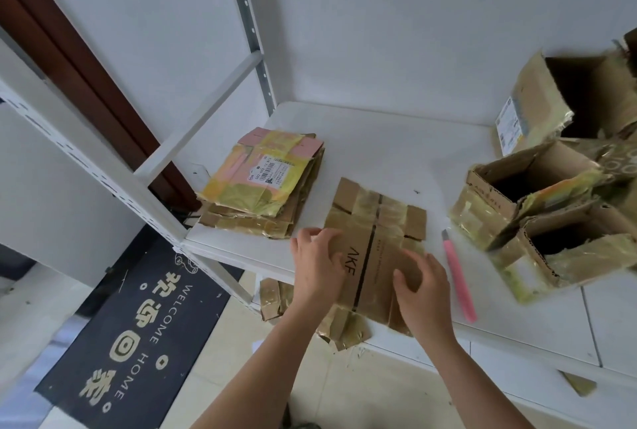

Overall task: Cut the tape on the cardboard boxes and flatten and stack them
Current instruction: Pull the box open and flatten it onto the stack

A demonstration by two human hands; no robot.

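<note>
A flattened brown cardboard box (374,232) with yellowed tape and "AKF" print lies on the white shelf (379,139), its near end over the front edge. My left hand (319,265) grips its left edge with curled fingers. My right hand (422,290) holds its right side, thumb on top. To the left sits a stack of flattened boxes (263,184), the top one pink and yellow with a label. A pink utility knife (458,278) lies on the shelf, right of my right hand.
Several open, unflattened taped boxes (537,201) crowd the right side of the shelf. A white metal rack upright (248,28) rises at the back left. Below, a dark welcome mat (131,335) lies on the tiled floor, with a cardboard scrap (272,297) under the shelf edge.
</note>
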